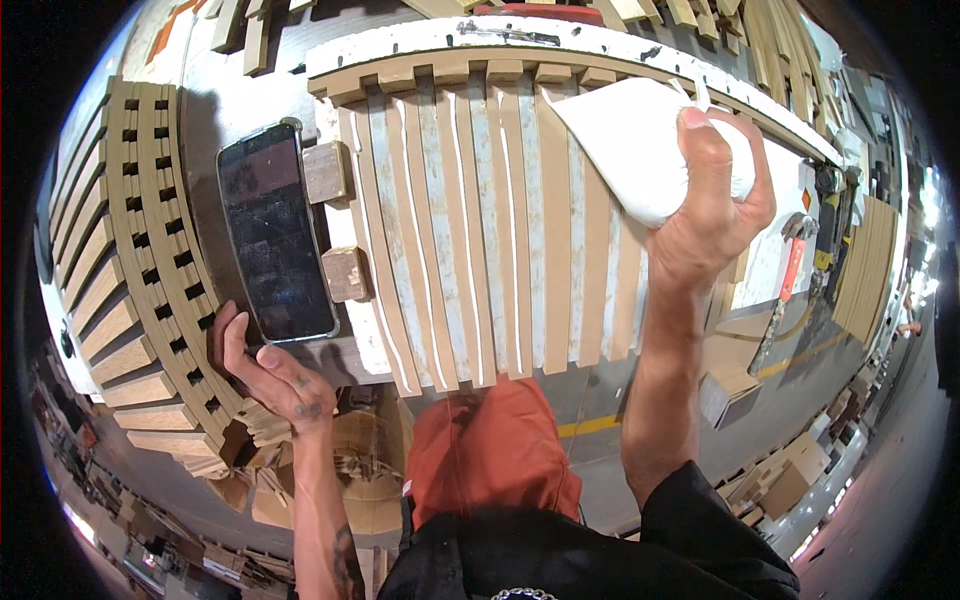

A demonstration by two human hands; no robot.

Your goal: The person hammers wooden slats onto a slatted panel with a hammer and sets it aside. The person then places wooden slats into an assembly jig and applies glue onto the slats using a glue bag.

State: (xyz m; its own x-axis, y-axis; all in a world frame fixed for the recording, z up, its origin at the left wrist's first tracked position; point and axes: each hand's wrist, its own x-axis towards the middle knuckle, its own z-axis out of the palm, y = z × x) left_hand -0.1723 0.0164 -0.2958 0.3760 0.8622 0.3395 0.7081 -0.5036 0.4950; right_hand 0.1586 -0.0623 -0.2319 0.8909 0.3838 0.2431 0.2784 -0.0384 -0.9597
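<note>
My right hand (708, 205) is closed around a plump white piping bag (625, 145) with a knotted end. Its narrow tip points left and rests at the far end of a light brown wooden slat (555, 230). Side by side lie several such slats, their far ends against a notched wooden strip (440, 75). White glue beads (467, 230) run lengthwise along the slats on the left; those under and right of the bag show no bead. My left hand (280, 378) holds nothing, fingers apart, beside a slatted wooden panel (165, 215) and just below a dark-screened phone (272, 235).
Two small wooden blocks (325, 172) sit between phone and slats. A red-handled tool (790, 270) lies on the white surface at right, near stacked boards (868, 270). More wood pieces (765, 60) lie at the back. Cardboard (728, 390) is below the table's right side.
</note>
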